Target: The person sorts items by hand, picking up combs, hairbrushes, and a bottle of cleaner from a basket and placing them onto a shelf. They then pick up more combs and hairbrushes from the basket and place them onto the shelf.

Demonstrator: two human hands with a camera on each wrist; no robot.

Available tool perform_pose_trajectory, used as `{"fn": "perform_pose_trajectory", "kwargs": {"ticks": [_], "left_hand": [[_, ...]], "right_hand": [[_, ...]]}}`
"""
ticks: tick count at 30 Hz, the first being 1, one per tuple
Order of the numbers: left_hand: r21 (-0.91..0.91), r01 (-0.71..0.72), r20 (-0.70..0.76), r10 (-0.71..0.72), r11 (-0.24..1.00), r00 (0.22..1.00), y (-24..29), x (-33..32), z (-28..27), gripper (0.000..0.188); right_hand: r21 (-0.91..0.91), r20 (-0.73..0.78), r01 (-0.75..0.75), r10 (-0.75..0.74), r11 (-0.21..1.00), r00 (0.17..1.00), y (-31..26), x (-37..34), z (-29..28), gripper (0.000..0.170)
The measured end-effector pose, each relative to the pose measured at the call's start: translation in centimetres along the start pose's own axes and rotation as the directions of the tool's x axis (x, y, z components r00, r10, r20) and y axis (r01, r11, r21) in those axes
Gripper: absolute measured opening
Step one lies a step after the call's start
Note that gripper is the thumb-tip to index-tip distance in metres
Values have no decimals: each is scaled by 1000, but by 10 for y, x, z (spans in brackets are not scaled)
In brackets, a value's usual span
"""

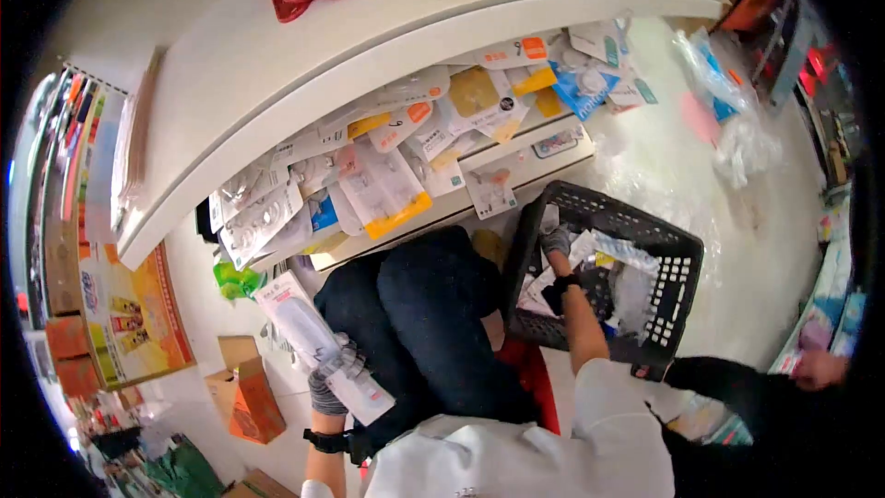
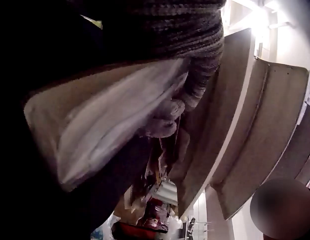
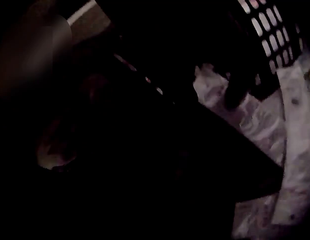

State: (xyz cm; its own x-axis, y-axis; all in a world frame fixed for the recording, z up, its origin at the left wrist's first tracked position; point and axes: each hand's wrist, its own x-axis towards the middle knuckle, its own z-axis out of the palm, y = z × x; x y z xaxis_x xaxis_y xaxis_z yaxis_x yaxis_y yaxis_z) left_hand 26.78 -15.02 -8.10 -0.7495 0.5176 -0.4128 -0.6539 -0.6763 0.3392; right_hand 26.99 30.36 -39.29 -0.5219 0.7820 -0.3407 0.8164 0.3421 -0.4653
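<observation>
My left hand (image 1: 334, 382), in a grey knit glove, grips a long white blister pack (image 1: 300, 321) over my left thigh. In the left wrist view, gloved fingertips (image 2: 167, 117) curl over the edge of this clear-fronted pack (image 2: 110, 117). My right hand (image 1: 556, 242), gloved too, reaches down inside a black plastic basket (image 1: 678, 249) at my right. White and clear packages (image 1: 631, 300) lie in that basket around the hand. The right wrist view is very dark, showing pale packaging (image 3: 297, 145) beside the basket wall; I cannot tell whether the right fingers hold any of it.
Ahead, a low shelf carries many carded packages (image 1: 383, 189) under a wide white upper shelf (image 1: 415, 23). Clear plastic wrapping (image 1: 747, 148) lies on the floor to the right. An opened orange carton (image 1: 249, 401) stands at the left. Another person's arm (image 1: 728, 383) extends in from the right.
</observation>
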Motion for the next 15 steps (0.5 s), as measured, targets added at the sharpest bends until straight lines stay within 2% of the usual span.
{"fn": "perform_pose_trajectory", "kwargs": {"ticks": [2, 3, 6, 7, 10, 11, 12, 13, 14, 15], "left_hand": [[-43, 4, -57, -7, 999, 998, 2, 5, 15, 51], [46, 31, -91, -27, 998, 995, 5, 7, 16, 49], [113, 67, -219, -41, 991, 975, 8, 7, 6, 49], [29, 61, -205, -54, 998, 977, 7, 8, 3, 49], [63, 51, -131, -43, 997, 990, 9, 10, 8, 48], [58, 70, -125, -63, 996, 990, 10, 8, -7, 50], [-57, 58, -116, -65, 997, 991, 6, 2, -56, 53], [-43, 73, -123, -78, 996, 989, 3, 7, -50, 52], [-29, 85, -137, -88, 996, 987, 7, 7, -33, 51], [80, 49, -142, -37, 996, 989, 11, 11, 9, 46]], "right_hand": [[54, -12, 20, -20, 998, 1000, -1, 23, 18, 56], [82, -17, 25, -24, 996, 1000, -2, 31, 24, 54], [168, -42, 11, -4, 986, 999, 9, 41, 34, 50], [194, -56, 3, 8, 981, 998, 15, 42, 34, 48], [128, 37, 147, -152, 981, 988, 30, 48, 5, 42], [297, 286, 150, -238, 943, 928, 38, 36, -19, 42], [150, 57, 556, -568, 818, 821, 46, 29, -29, 39], [272, -42, 657, -674, 703, 738, 73, 24, -31, 35], [264, 67, 608, -643, 749, 763, 46, -15, -76, 37], [241, 175, 561, -604, 792, 778, 7, -61, -130, 39]]}}
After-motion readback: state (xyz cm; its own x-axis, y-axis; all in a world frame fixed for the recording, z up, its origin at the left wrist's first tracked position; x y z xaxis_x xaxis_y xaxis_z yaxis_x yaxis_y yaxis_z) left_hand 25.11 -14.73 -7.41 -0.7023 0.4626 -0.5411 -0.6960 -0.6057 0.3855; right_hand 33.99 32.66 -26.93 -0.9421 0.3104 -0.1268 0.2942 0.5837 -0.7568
